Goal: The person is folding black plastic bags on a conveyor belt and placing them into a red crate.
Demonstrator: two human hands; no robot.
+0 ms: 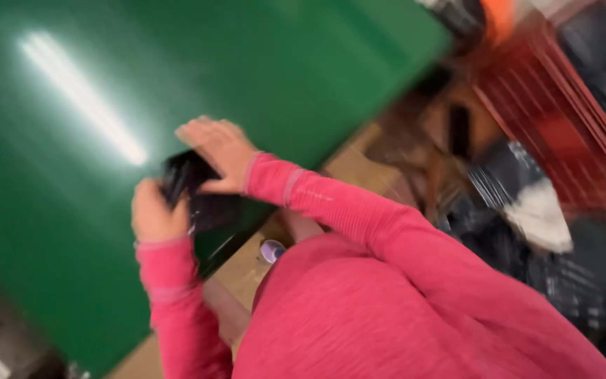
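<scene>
Glossy green desk (268,63), flat and smooth, fills the upper left of the head view; a long white streak of lamp glare (82,98) crosses it beyond the hands. Picture heavily motion-blurred and tilted.

Item: black flat soft object, wallet- or pouch-like (201,193), material not certain. Position: between the two hands, over the near edge of the desk, directly ahead of the person's chest. Long axis: runs roughly from the upper left down toward the right, slanted across the desk edge. Both hands touch it; neither is clearly nearer.

Left hand (152,214): pink knit sleeve, fingers curled closed around the object's lower left end, gripping it from below.

Right hand (219,151): pink knit sleeve, fingers fairly flat and close together, palm laid over the object's upper part, pressing or covering it rather than wrapping it. Whether the thumb hooks under is not visible.

Nearby: small round white-and-purple cap-like object (272,250) just below the hands, on a tan wooden edge (359,165) beside the desk.

Right of the hands, well apart: red slatted crate (562,112); dark bundles in clear wrap (513,182), blurred, contents not identifiable.
</scene>
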